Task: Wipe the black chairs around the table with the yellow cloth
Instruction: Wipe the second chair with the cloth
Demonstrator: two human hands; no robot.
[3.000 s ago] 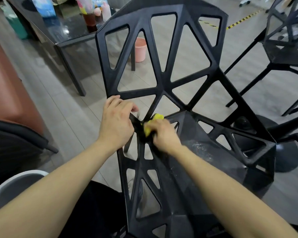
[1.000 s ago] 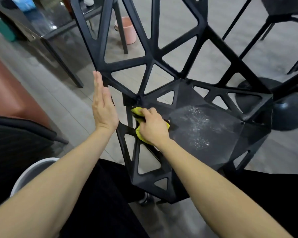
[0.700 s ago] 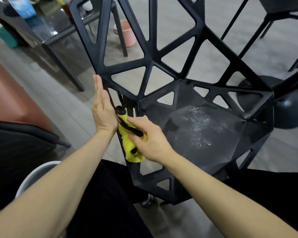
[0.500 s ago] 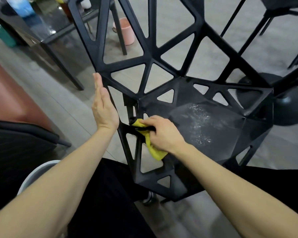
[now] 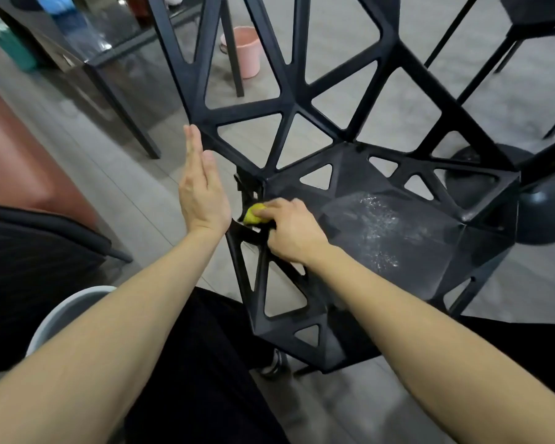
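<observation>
At the black chair's (image 5: 382, 232) seat corner, right hand (image 5: 293, 233) fingers (image 5: 271, 211) pinch the yellow cloth (image 5: 253, 216) against a strut. Left hand (image 5: 202, 190), fingers straight and together, braces the frame just beside it.

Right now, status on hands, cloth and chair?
Left hand flat, fingers straight, beside the black chair back edge. Right hand grips yellow cloth, pressed on a strut at the seat's left corner. White specks on seat; nothing blocking.

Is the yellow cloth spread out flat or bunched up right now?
Bunched up: only a small wad of the yellow cloth shows beyond the right hand gripping it against the black chair.
</observation>
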